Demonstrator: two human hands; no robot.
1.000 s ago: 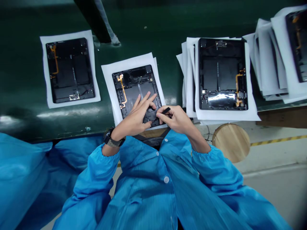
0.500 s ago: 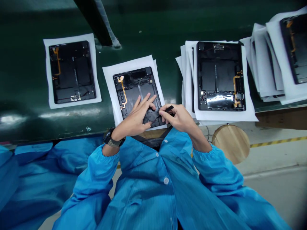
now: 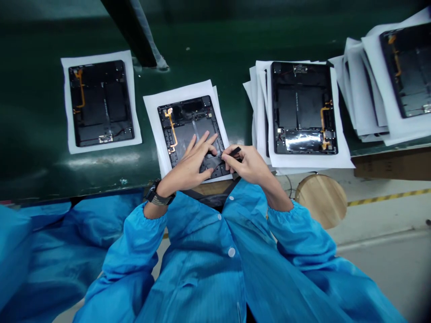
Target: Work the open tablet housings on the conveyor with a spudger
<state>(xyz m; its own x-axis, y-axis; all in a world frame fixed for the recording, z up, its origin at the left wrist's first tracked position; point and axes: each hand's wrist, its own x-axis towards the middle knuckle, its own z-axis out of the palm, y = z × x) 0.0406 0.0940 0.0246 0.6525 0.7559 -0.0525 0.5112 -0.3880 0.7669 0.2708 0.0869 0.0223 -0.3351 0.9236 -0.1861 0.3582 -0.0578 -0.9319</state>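
An opened black tablet chassis (image 3: 188, 121) with an orange flex cable lies on a white sheet (image 3: 153, 116) at the near edge of the green bench. My left hand (image 3: 191, 161) rests on its lower half with the fingers stretched flat, pressing down. My right hand (image 3: 247, 165) is closed in a pinch on a small black tool (image 3: 233, 152), whose tip touches the chassis's lower right corner. A dark watch sits on my left wrist. Both arms wear blue sleeves.
Another open tablet (image 3: 100, 103) on a white sheet lies to the left. A stack of sheets topped by a tablet (image 3: 303, 107) lies to the right, with a further stack (image 3: 400, 72) at the far right. A round wooden stool (image 3: 321, 199) stands below the bench edge.
Both hands have stayed on the middle tablet. The pinching right hand has shifted slightly left toward the chassis corner. The view has drifted a little to the right.
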